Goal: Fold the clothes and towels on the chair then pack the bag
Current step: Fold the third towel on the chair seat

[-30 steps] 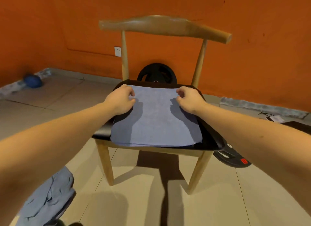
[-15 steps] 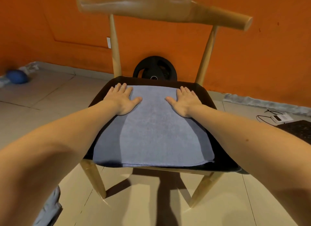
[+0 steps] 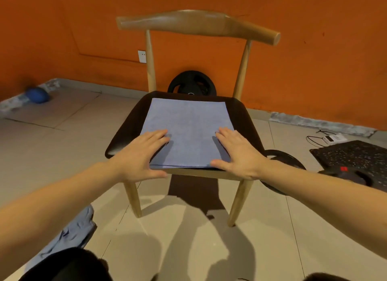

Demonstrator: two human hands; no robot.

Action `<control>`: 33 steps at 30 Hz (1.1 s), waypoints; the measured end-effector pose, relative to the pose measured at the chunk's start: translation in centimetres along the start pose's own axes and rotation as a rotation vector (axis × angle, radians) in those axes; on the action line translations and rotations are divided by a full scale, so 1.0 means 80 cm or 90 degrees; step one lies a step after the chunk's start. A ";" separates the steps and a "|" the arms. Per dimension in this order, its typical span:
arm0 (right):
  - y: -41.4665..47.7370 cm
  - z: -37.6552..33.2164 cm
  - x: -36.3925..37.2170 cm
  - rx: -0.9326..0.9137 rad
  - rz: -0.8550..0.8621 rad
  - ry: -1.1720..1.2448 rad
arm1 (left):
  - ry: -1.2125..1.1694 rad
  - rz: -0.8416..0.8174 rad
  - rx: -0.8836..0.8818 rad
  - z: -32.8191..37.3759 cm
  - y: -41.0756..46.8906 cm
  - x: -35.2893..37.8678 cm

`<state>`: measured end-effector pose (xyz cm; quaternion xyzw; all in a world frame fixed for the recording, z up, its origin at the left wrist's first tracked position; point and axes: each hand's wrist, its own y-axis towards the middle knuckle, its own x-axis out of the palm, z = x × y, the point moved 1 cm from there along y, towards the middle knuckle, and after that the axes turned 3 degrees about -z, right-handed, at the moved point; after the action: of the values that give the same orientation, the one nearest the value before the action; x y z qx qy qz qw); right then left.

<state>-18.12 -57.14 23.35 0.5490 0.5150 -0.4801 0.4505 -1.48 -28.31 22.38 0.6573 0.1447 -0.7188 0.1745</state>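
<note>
Folded blue towel (image 3: 188, 132): flat on dark seat of wooden chair (image 3: 240, 113), centred, near edge flush with seat's front edge. Left hand (image 3: 140, 155): palm down at towel's front-left corner, fingers straight and slightly spread, thumb out along seat's front edge; grips nothing. Right hand (image 3: 238, 153): palm down at front-right corner, fingers straight, thumb lying on towel's near edge; grips nothing. Crumpled blue cloth (image 3: 73, 232): on floor, left of chair's front legs. Weight plate (image 3: 191, 85): leaning on wall behind seat.
</note>
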 end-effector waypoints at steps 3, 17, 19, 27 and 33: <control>-0.034 0.008 0.027 -0.037 -0.004 -0.093 | 0.114 -0.005 0.013 -0.009 -0.020 0.018; -0.070 0.019 -0.001 0.056 0.164 0.185 | -0.069 0.034 -0.080 0.002 -0.055 -0.029; -0.076 0.015 -0.009 0.067 0.158 0.227 | -0.113 0.013 -0.104 0.005 -0.061 -0.033; -0.033 0.014 -0.063 0.142 0.254 0.397 | -0.366 0.100 -0.226 -0.001 -0.029 -0.082; 0.071 0.026 -0.082 0.254 0.306 0.447 | -0.498 0.202 -0.411 -0.038 0.075 -0.094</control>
<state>-12.67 -60.42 29.59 0.8576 0.3922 -0.2372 0.2333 4.47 -31.92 29.70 0.2665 0.1815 -0.7939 0.5155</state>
